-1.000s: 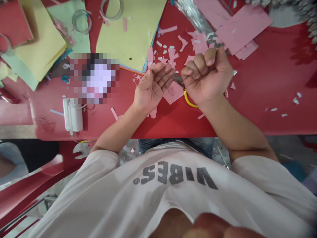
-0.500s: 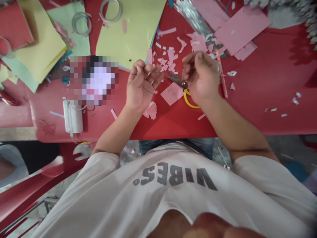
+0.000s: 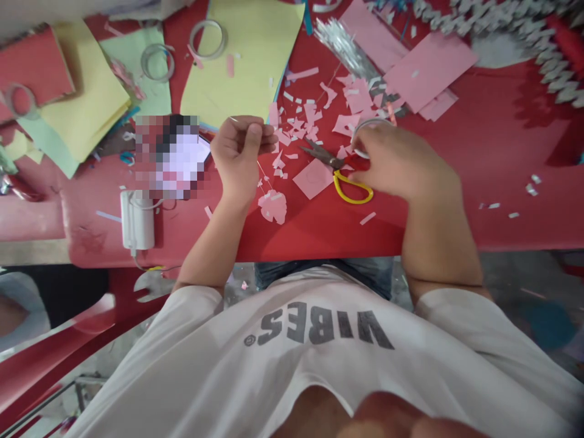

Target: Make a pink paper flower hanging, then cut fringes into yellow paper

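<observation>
My left hand [image 3: 239, 152] is curled into a pinch, with a very thin thread [image 3: 263, 175] running out of it. My right hand [image 3: 396, 161] is closed around a thin clear ring [image 3: 367, 125], probably a tape roll. Scissors with yellow handles [image 3: 340, 170] lie loose on the table just beyond my right fingertips. A pink paper square [image 3: 312, 178] sits between my hands, close to the scissor blades. Many small pink paper scraps [image 3: 301, 125] are scattered above them, and a crumpled pink cut piece [image 3: 272, 207] lies below my left wrist.
The red table [image 3: 506, 152] ends in a front edge near my body. A yellow card sheet [image 3: 241, 67] and clear tape rolls [image 3: 208, 39] lie left, beside a white adapter [image 3: 137, 220]. Pink sheets [image 3: 429, 67] and silver strips [image 3: 342, 48] lie far right.
My right hand has let go of the scissors, which now lie on the table, and has closed on the ring. My left hand has moved left and pinched shut.
</observation>
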Available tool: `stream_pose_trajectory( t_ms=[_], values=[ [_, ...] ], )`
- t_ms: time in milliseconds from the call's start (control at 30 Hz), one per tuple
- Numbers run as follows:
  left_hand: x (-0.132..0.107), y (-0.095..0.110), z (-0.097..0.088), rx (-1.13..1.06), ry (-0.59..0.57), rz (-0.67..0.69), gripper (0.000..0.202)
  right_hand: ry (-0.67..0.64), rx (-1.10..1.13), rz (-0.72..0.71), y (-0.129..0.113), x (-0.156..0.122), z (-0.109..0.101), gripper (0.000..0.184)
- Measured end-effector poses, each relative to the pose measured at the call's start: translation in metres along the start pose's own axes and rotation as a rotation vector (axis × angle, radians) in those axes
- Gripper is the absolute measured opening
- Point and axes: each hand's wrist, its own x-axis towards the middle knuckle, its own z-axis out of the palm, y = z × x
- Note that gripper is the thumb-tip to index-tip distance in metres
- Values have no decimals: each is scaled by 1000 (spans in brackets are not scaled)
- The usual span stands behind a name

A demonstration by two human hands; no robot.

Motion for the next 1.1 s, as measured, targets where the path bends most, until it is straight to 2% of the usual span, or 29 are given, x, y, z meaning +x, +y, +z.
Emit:
stream_pose_trajectory(
  t_ms=[67, 133, 233, 333, 500, 633, 733, 933, 1100],
  values=[
    [6, -1, -3, 22, 54, -21, 45, -67, -155, 2, -4, -3, 6, 52],
    [10, -3, -4, 46, 84, -51, 50, -71, -164, -21, -11, -4, 12, 56],
    [14, -4, -6, 56, 77, -65, 58, -7, -164, -50, -20, -4, 13, 52],
    [17, -7, -8, 75, 86, -23, 62, 77, -196, -50, -23, -6, 9, 54],
    [19, -11, -12, 91, 96, 46, 47, 14, -191, -1, -19, -9, 9, 58],
    [16, -8, -10, 16, 96, 58, 33, 114, -234, 17, -17, -10, 12, 67],
    [15, -7, -8, 10, 112, 35, 24, 158, -256, 5, -18, -12, 11, 64],
    [11, -5, -4, 10, 104, 37, 26, 103, -256, 16, -19, -14, 13, 64],
    [8, 6, 1, 53, 114, -50, 27, 179, -234, 48, -17, -13, 13, 75]
  ],
)
